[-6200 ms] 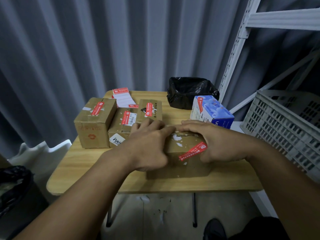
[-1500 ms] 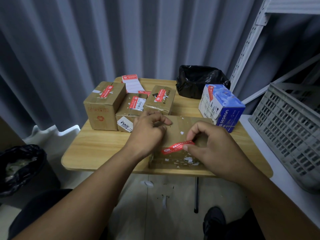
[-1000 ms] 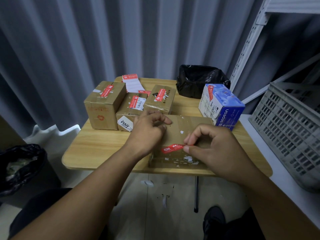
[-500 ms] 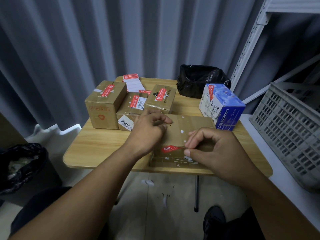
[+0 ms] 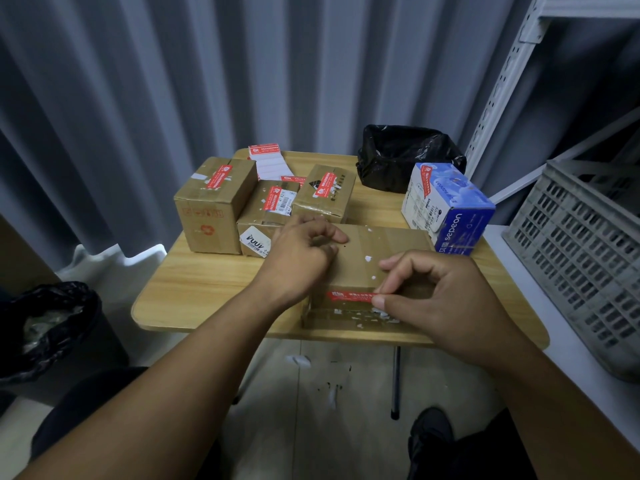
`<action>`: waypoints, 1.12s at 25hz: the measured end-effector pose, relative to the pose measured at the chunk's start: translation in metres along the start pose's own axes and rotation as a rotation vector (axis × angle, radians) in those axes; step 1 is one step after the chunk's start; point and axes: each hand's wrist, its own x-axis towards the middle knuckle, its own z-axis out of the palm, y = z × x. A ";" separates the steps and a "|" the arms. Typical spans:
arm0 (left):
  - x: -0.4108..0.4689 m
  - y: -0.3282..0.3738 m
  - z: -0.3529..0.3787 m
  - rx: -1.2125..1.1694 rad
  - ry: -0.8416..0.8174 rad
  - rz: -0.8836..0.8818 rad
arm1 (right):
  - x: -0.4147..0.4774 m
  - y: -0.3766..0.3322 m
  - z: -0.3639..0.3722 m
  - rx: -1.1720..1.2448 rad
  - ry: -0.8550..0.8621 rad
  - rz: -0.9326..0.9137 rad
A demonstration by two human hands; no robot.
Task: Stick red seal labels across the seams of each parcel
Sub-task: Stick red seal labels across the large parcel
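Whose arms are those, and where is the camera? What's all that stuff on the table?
The camera sits on a person's head and looks down, so the arms are that person's own; this is the only view. The left hand rests, fingers curled, on a brown parcel at the table's near edge. The right hand pinches a red seal label against that parcel's front. Behind stand three brown parcels and a blue box, each already wearing a red label, plus a sheet of labels and a black bag. A grey crate sits off to the right.
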 end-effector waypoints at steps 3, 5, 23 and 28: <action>0.000 0.000 -0.001 -0.012 -0.008 -0.006 | -0.001 0.001 0.000 0.001 0.001 -0.008; 0.000 0.000 -0.001 -0.009 -0.013 -0.007 | -0.001 0.001 0.000 -0.002 0.005 -0.018; -0.023 0.035 -0.014 -0.098 0.134 0.223 | 0.008 -0.004 -0.010 0.199 0.205 0.058; -0.034 0.028 -0.029 0.374 -0.211 0.195 | 0.006 0.001 -0.018 0.210 0.264 0.103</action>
